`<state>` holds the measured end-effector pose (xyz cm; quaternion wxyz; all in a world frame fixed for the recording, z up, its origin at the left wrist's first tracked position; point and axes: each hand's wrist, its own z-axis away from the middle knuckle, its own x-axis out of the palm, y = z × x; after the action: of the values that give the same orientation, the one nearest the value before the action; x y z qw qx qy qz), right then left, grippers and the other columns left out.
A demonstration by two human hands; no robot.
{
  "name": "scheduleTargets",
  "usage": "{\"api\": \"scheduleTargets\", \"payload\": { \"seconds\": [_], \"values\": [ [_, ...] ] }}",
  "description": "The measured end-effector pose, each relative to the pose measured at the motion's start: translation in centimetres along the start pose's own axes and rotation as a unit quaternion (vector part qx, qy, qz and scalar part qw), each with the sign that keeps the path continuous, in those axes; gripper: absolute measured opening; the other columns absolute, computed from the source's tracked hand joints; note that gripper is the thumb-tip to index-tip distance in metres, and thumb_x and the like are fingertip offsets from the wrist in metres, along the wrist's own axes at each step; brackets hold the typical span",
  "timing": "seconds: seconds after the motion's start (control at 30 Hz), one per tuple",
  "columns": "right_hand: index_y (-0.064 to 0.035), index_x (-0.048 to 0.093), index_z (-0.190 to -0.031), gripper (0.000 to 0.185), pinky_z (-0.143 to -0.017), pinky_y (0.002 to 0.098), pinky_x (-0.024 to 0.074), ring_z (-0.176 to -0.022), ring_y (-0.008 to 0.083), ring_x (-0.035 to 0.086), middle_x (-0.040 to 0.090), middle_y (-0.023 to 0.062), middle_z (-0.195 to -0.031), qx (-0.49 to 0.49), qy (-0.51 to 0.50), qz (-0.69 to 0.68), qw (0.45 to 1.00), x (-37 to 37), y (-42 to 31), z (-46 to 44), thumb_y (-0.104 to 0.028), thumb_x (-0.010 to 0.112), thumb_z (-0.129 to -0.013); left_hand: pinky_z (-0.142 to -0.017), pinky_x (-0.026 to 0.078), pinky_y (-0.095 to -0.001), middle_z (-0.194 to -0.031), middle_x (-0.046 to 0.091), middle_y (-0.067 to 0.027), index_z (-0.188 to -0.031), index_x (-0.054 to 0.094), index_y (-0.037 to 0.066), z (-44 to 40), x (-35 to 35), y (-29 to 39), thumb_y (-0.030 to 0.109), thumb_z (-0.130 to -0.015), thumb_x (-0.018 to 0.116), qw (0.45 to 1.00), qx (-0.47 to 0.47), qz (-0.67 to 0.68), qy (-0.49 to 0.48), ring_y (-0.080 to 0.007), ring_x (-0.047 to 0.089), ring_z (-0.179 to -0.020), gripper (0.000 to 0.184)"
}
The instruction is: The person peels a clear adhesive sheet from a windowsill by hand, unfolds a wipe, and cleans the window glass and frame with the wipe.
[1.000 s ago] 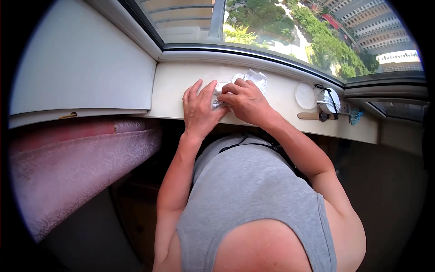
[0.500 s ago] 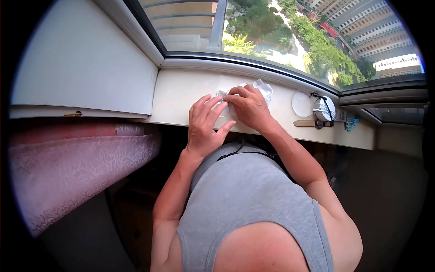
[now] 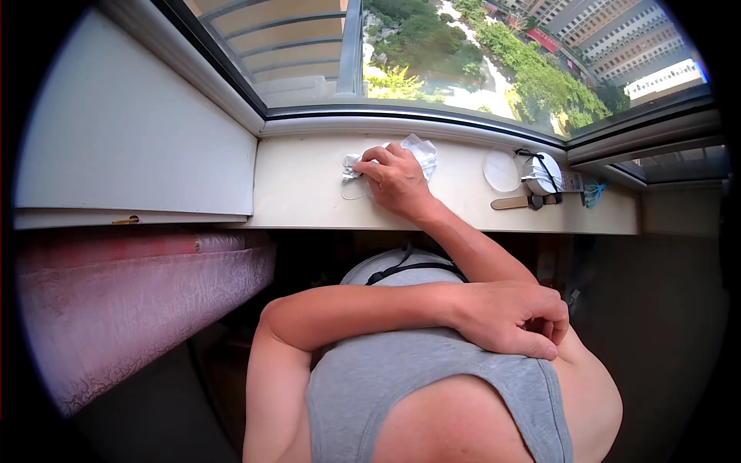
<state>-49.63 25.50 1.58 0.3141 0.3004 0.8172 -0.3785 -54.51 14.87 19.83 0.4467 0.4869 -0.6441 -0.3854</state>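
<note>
My right hand [image 3: 399, 179] rests on the windowsill, fingers bent down at a small crumpled, shiny silvery-white piece [image 3: 350, 167]. Thumb and fingertips close on its right side. A thin white cord [image 3: 351, 197] loops out beneath it. Behind the knuckles lies a crumpled translucent white plastic bag [image 3: 421, 153], partly covered by the hand. My left hand [image 3: 519, 318] is crossed over my chest to my right upper arm. Its fingers are curled against the skin there, and nothing shows in them.
To the right on the windowsill [image 3: 301, 181] lie a round translucent lid [image 3: 502, 170], a white round object [image 3: 543, 173] with black straps, a watch with a tan strap [image 3: 535, 202] and a light-blue cord bundle [image 3: 593, 194]. The window frame [image 3: 417, 127] borders the back; pink patterned fabric [image 3: 147, 309] hangs left.
My left hand has left the sill and crossed my body to my right upper arm, its fingers now curled. My right hand stays at the crumpled piece. The view has shifted slightly.
</note>
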Motion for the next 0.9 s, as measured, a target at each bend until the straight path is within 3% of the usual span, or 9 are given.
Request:
{"api": "scheduleTargets", "payload": {
  "seconds": [0.07, 0.13, 0.3, 0.37, 0.5, 0.57, 0.67, 0.77, 0.9],
  "values": [
    [-0.0119, 0.089, -0.105, 0.019, -0.089, 0.0433, 0.0585, -0.099, 0.0280, 0.071, 0.081, 0.0023, -0.112, -0.010, 0.019, 0.004, 1.000, 0.1, -0.1, -0.1, -0.001, 0.083, -0.091, -0.103, 0.054, -0.0452, -0.127, 0.073, -0.0163, -0.129, 0.077, 0.004, -1.0, 0.8, 0.4, 0.034, -0.109, 0.076, 0.999, 0.040, -0.005, 0.006, -0.0323, 0.069, -0.122, 0.037],
    [-0.0119, 0.089, -0.105, 0.018, -0.089, 0.0432, 0.0584, -0.099, 0.0280, 0.071, 0.080, 0.0022, -0.111, -0.006, 0.023, 0.009, 1.000, 0.1, -0.3, -0.1, -0.001, 0.082, -0.091, -0.110, 0.050, -0.0491, -0.136, 0.069, -0.0173, -0.134, 0.075, 0.006, -2.3, 2.1, 0.8, 0.039, -0.099, 0.083, 0.984, 0.172, -0.037, 0.004, -0.0360, 0.063, -0.130, 0.049],
    [-0.0119, 0.088, -0.103, 0.017, -0.088, 0.0434, 0.0582, -0.097, 0.0279, 0.070, 0.080, 0.0021, -0.109, 0.002, 0.031, 0.009, 0.999, 0.6, -0.6, -0.3, -0.002, 0.082, -0.091, -0.116, 0.046, -0.0521, -0.139, 0.069, -0.0169, -0.137, 0.076, 0.006, -5.9, 4.2, 3.2, 0.046, -0.083, 0.089, 0.977, 0.205, -0.015, -0.065, -0.0387, 0.059, -0.136, 0.068],
    [-0.0123, 0.088, -0.108, 0.023, -0.091, 0.0436, 0.0584, -0.100, 0.0291, 0.070, 0.080, 0.0030, -0.114, 0.009, 0.014, -0.011, 1.000, 1.2, -0.7, -0.5, 0.000, 0.083, -0.090, -0.109, 0.052, -0.0493, -0.134, 0.072, -0.0161, -0.129, 0.081, 0.005, -7.2, 5.1, 3.3, 0.048, -0.079, 0.092, 0.967, 0.247, -0.024, -0.052, -0.0361, 0.062, -0.130, 0.067],
    [-0.0126, 0.088, -0.107, 0.022, -0.090, 0.0437, 0.0588, -0.099, 0.0292, 0.070, 0.080, 0.0030, -0.113, 0.003, 0.025, -0.005, 1.000, 2.2, -1.0, -1.1, 0.000, 0.082, -0.090, -0.100, 0.057, -0.0488, -0.123, 0.075, -0.0173, -0.117, 0.083, 0.004, -8.5, 4.4, 4.3, 0.046, -0.073, 0.094, 0.980, 0.167, 0.035, -0.105, -0.0357, 0.067, -0.123, 0.062],
    [-0.0130, 0.089, -0.106, 0.022, -0.090, 0.0435, 0.0590, -0.098, 0.0291, 0.070, 0.080, 0.0031, -0.112, -0.004, 0.026, -0.014, 1.000, 2.4, -1.2, -1.1, 0.000, 0.081, -0.090, -0.097, 0.061, -0.0482, -0.112, 0.077, -0.0182, -0.108, 0.083, 0.003, -8.2, 4.0, 4.8, 0.044, -0.070, 0.094, 0.988, 0.070, 0.023, -0.138, -0.0364, 0.071, -0.121, 0.057],
    [-0.0142, 0.089, -0.102, 0.018, -0.089, 0.0447, 0.0570, -0.099, 0.0286, 0.069, 0.079, 0.0019, -0.111, -0.004, 0.034, -0.018, 0.999, 2.6, -1.1, -1.1, -0.005, 0.078, -0.091, -0.096, 0.062, -0.0464, -0.110, 0.079, -0.0181, -0.104, 0.080, 0.002, -8.5, 5.0, 3.4, 0.043, -0.069, 0.093, 0.980, 0.181, -0.024, -0.078, -0.0364, 0.075, -0.118, 0.055],
    [-0.0145, 0.089, -0.102, 0.018, -0.090, 0.0447, 0.0567, -0.099, 0.0285, 0.070, 0.079, 0.0019, -0.111, 0.000, 0.035, -0.018, 0.999, 2.8, -1.0, -1.0, -0.005, 0.078, -0.092, -0.095, 0.063, -0.0449, -0.102, 0.079, -0.0169, -0.104, 0.080, 0.001, -8.5, 5.5, 3.4, 0.042, -0.068, 0.094, 0.977, 0.180, 0.104, -0.043, -0.0356, 0.076, -0.115, 0.055],
    [-0.0147, 0.089, -0.102, 0.018, -0.089, 0.0448, 0.0571, -0.098, 0.0283, 0.070, 0.079, 0.0018, -0.111, 0.002, 0.041, -0.015, 0.999, 2.8, -1.1, -1.0, -0.005, 0.077, -0.092, -0.097, 0.063, -0.0458, -0.105, 0.078, -0.0166, -0.105, 0.080, 0.002, -8.8, 3.9, 4.1, 0.042, -0.069, 0.093, 0.985, 0.110, 0.066, -0.118, -0.0352, 0.075, -0.117, 0.055]
  ]
}}
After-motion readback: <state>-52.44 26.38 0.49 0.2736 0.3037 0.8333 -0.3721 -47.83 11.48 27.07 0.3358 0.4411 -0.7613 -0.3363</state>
